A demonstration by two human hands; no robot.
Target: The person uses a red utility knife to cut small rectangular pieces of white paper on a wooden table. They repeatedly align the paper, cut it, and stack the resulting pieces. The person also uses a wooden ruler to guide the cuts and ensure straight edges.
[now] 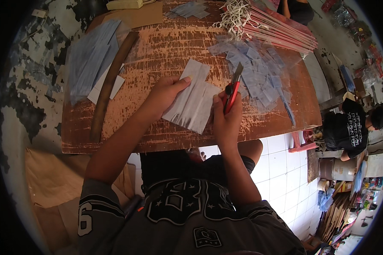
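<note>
My left hand [168, 94] grips a stack of greyish plastic sheets [193, 100] by its left side, thumb on top. The stack is held above the worn wooden table and has a notch at its upper right. My right hand [227, 123] is wrapped round a red utility knife [232, 97] with its blade pointing up and away. The right hand's fingers are also at the stack's right edge; whether they pinch it I cannot tell. Right of the knife, many small bluish plastic pieces [264, 80] lie scattered.
A long brown wooden strip [112, 85] lies at the left beside long bluish plastic sheets [91, 59] and white card pieces [118, 87]. Red-and-white rods with white cords [276, 32] lie at the far right. A person in black [347, 129] is at the right, beyond the table [166, 51].
</note>
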